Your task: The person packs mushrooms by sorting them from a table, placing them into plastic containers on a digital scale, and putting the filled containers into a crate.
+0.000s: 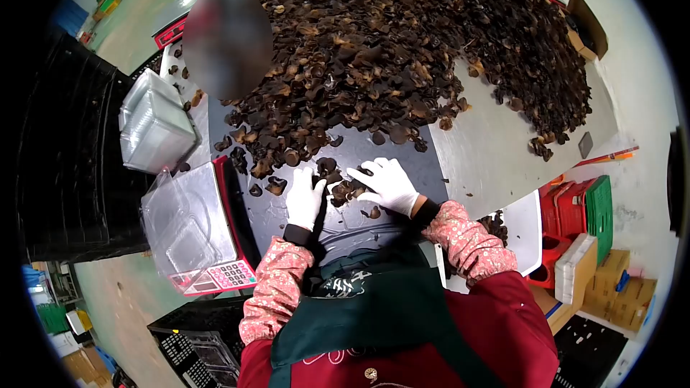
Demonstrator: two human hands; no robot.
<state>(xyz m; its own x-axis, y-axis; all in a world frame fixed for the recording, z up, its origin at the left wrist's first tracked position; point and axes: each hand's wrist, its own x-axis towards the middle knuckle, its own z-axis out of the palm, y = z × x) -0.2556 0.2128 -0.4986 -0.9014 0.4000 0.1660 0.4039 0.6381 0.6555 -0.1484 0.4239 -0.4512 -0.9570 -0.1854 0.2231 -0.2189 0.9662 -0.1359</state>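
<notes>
My left hand (305, 198), in a white glove, rests on the dark grey tabletop beside a few loose wood ear mushrooms (345, 192). Its fingers are stretched forward, with the thumb apart. From the other side my right hand (392, 187), also gloved, reaches to the same small group with its fingers spread. The fingertips are at the mushrooms; I cannot make out a piece held in either hand. Just beyond lies a large heap of brown-black wood ear mushrooms (359, 65).
A scale (194, 223) with a clear plastic lid on it stands to the left. Stacked clear trays (157, 122) sit behind it. Black crates (79, 151) line the far left. On the right are a white bin (528, 226), red and green crates (575, 205) and cardboard boxes (619, 287).
</notes>
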